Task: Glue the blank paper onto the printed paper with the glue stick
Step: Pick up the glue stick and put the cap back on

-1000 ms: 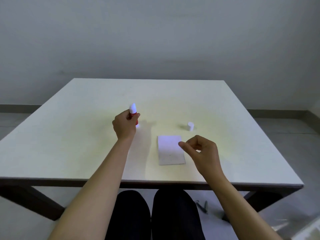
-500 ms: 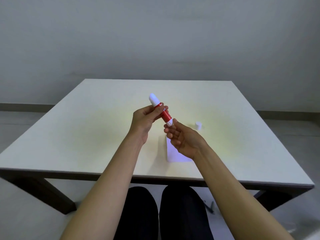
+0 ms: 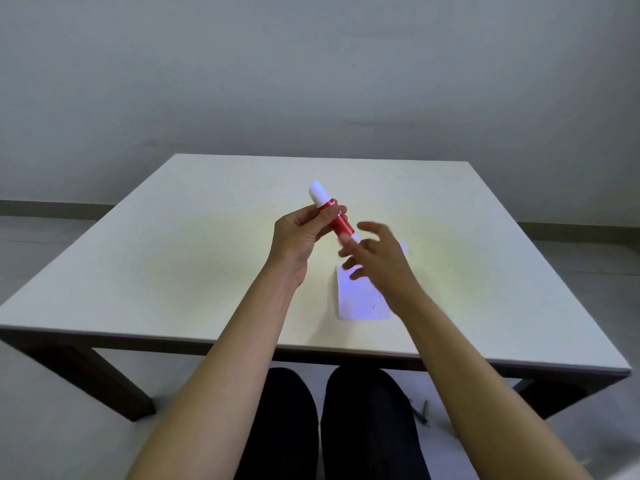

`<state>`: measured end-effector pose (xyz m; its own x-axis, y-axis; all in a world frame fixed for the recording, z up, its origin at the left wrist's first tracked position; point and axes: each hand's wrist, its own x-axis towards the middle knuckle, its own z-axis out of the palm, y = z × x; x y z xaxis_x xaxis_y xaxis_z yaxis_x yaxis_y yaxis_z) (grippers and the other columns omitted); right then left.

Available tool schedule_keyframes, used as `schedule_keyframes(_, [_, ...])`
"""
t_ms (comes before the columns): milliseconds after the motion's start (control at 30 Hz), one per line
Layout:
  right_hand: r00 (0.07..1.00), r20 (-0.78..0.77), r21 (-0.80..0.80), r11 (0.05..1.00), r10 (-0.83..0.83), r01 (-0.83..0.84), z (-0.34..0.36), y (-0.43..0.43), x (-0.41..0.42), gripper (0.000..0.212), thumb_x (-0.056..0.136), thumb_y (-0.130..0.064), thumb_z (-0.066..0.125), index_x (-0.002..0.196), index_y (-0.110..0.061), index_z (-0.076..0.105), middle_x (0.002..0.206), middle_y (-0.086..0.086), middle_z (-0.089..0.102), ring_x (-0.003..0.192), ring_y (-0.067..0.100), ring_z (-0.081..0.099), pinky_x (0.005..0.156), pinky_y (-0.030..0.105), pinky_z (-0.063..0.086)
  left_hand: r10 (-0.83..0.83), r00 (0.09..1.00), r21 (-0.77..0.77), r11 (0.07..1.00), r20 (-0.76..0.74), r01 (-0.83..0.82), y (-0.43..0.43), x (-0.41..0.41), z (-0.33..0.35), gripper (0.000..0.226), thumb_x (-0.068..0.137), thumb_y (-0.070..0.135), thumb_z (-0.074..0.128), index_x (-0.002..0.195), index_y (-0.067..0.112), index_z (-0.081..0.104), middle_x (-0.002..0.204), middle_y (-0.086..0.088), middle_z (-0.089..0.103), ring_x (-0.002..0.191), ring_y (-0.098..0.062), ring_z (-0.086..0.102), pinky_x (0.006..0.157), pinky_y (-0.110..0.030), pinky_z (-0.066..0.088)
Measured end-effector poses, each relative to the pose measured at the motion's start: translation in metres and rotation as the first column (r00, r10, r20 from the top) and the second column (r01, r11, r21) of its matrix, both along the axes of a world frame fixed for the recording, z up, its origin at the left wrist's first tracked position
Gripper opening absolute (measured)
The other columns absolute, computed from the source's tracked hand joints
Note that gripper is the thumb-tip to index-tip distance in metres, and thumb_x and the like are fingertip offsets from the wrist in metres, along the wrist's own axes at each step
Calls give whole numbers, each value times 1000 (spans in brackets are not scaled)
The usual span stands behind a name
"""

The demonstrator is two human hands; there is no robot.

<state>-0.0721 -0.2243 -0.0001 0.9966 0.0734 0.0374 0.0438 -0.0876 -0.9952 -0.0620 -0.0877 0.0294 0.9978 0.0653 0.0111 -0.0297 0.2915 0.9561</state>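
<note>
My left hand (image 3: 298, 233) grips the red glue stick (image 3: 337, 220) above the middle of the table, tilted, with its white rounded end pointing up and to the left. My right hand (image 3: 377, 261) is blurred, fingers spread, right at the stick's lower white end; whether it touches the stick is unclear. A white sheet of paper (image 3: 358, 303) lies flat on the table under my right hand, its far part hidden by that hand. I see no print on it and cannot make out a second sheet.
A small white cap (image 3: 402, 247) sits on the white table (image 3: 173, 254) just behind my right hand. My knees are under the near table edge. A small dark object lies on the floor at the lower right.
My left hand lifted the glue stick off the table and carried it to the middle. My right hand rose from the paper to the stick's lower end, and its fingers have now spread apart.
</note>
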Motion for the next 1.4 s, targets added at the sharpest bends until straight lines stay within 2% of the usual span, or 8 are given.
schedule_keyframes(200, [886,-288,536,828,364,-166,11,-12,2,33,99,-27,44,92,-1,63,68,7,70,59,16,66,57,21,55,-29,999,-3,1000,16,29,3,-2,0,5,80,17,71,80,14,75,85,-2,77,81,-14,73,77,-18,55])
schedule_keyframes(400, [734,672,-380,805,-99,456,-16,15,-11,20,80,-2,68,88,0,50,81,8,59,74,23,53,60,24,37,89,996,57,995,-22,-87,-3,-2,2,4,74,17,76,70,17,75,79,-2,76,77,-16,74,97,-32,48])
schedule_keyframes(600, [910,-317,329,931,266,-157,9,-4,2,56,96,-51,38,111,-1,59,74,9,71,56,19,62,57,27,52,121,992,102,988,-23,-119,3,-2,-1,6,73,17,77,72,13,73,81,-6,75,75,-18,73,95,-35,50])
schedule_keyframes(700, [889,-303,494,854,342,-160,8,-9,5,37,100,-30,41,96,0,62,66,6,70,55,15,63,54,22,54,106,994,87,991,-20,-104,3,-1,1,6,74,17,77,68,16,74,79,-6,76,74,-17,73,95,-35,51])
schedule_keyframes(833, [969,230,32,995,-94,89,1,5,-6,11,84,-4,66,82,-6,55,73,6,67,63,18,62,59,24,53,143,990,134,981,-18,-139,-4,1,4,13,72,19,78,78,8,72,79,-5,74,71,-15,73,97,-34,49])
schedule_keyframes(1033, [325,937,-339,560,128,756,-12,13,-4,14,71,9,66,63,1,58,60,12,57,50,30,48,44,34,41,281,959,204,941,-34,-269,-13,6,-3,27,64,34,83,62,16,63,58,6,67,58,-10,65,64,-14,47])
schedule_keyframes(1200, [801,583,-673,632,134,384,-31,-15,19,80,72,-48,74,135,-11,43,134,12,49,116,30,50,85,41,45,369,924,372,847,106,-380,-4,8,-8,29,60,35,85,66,21,59,60,11,63,50,6,56,55,-11,41])
schedule_keyframes(1400, [961,251,-946,183,-113,269,-57,-62,48,51,97,-24,43,145,-16,30,143,18,34,118,36,41,92,41,36,302,899,552,712,317,-433,10,2,-12,20,67,22,81,81,15,69,71,6,67,65,-8,61,64,-15,45])
